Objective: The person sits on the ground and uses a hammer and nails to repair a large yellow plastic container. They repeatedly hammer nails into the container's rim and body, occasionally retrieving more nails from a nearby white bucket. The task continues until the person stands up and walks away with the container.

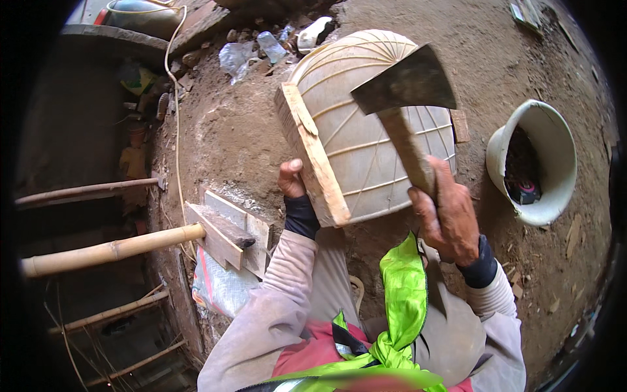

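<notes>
Your right hand (450,215) wraps its fingers closed around the handle of a hatchet (411,147), its dark, worn head raised at the far end, the broader side turned right and the narrower side toward the timber. Your left hand (292,179) holds a rough wooden block (320,163) along its left side; the tip of a digit shows, while the rest of that grip is hidden behind the wood.

The block lies directly right of your left fingers, touching them, and left of the hatchet, apart from it. Its long axis slants from upper left to lower right, the lower end toward your body; the left hand is the nearer. One narrow face is pale and raw with a split sliver near the upper end; the broad side is darker brown.

Just beyond, a pale, rounded tub (366,144), apparently upturned, shows raised ribs fanning from one spot, with a smaller wood piece (460,125) at its right edge. Farther right, a whitish bucket (562,189) holds dark contents on the bare earth (222,140). To your left are cut boards (219,238), a plastic sack (219,284) and a bamboo pole (117,250).
</notes>
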`<control>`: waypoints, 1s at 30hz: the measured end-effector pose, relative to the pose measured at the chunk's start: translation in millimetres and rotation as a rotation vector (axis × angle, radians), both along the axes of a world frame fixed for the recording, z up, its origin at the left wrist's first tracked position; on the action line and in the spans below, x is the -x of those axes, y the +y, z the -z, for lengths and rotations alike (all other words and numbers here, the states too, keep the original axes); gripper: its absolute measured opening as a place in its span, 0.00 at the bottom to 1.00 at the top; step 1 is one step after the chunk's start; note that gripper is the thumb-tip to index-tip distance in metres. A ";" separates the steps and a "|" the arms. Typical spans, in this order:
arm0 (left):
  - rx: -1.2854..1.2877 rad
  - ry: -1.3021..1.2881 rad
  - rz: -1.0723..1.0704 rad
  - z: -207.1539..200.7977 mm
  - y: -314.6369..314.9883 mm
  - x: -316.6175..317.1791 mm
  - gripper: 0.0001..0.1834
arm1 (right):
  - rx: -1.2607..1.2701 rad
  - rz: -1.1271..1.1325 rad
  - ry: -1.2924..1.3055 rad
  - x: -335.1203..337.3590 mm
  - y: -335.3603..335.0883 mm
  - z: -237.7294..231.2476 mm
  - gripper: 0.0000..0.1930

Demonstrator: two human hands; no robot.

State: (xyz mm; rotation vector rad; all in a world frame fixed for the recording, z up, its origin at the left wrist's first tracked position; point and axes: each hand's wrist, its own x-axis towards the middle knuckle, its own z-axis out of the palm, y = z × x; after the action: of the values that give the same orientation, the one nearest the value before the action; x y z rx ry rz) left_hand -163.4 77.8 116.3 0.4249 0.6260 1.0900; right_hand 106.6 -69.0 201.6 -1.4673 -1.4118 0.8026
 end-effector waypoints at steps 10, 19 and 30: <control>0.056 0.011 0.024 19.3 -17.7 -0.3 0.32 | 0.119 -0.084 0.011 18.0 2.5 11.7 0.23; 0.083 0.072 0.026 -12.4 -21.5 -18.4 0.30 | -0.116 -0.016 -0.191 23.8 23.2 -14.7 0.25; -0.037 0.102 0.138 -51.8 7.2 -55.8 0.27 | -0.252 0.095 -0.383 15.5 33.9 -27.7 0.25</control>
State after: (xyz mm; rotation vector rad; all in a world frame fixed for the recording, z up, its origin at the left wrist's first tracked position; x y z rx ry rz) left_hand -107.6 85.1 168.2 0.5505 0.6580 0.9536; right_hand 91.1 -35.1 229.3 -1.5269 -1.6420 0.2772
